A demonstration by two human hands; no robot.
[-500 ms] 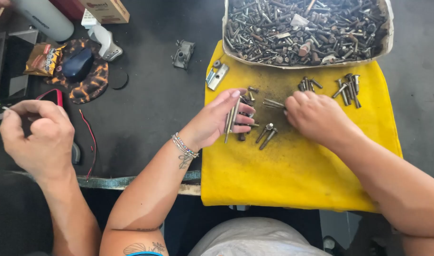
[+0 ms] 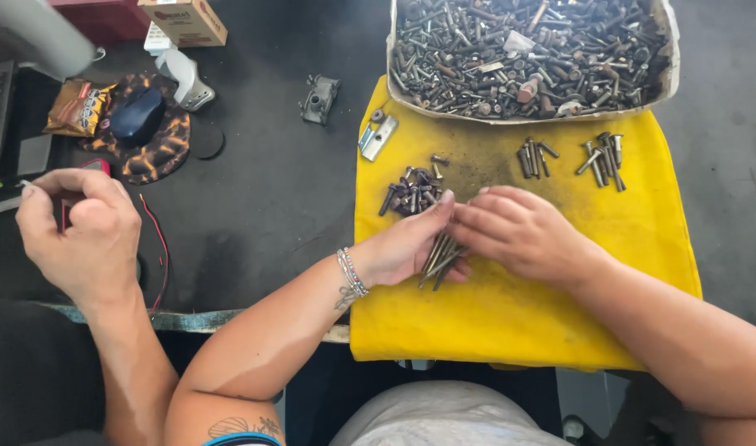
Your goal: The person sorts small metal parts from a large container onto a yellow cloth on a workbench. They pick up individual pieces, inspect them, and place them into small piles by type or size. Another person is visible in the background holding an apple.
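Between the two hands, over the yellow cloth (image 2: 510, 314), a bundle of long bolts (image 2: 440, 256) lies gripped in the curled left hand (image 2: 407, 248), while the right hand (image 2: 518, 231), fingers pressed together, touches its upper end, a pile of short dark bolts (image 2: 409, 196) just beyond the left fingertips.

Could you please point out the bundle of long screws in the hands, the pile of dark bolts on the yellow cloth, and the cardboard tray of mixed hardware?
bundle of long screws (image 2: 440, 254), head view, on the shafts.
pile of dark bolts (image 2: 408, 195), head view, pile's middle.
cardboard tray (image 2: 392, 83), head view, left wall.
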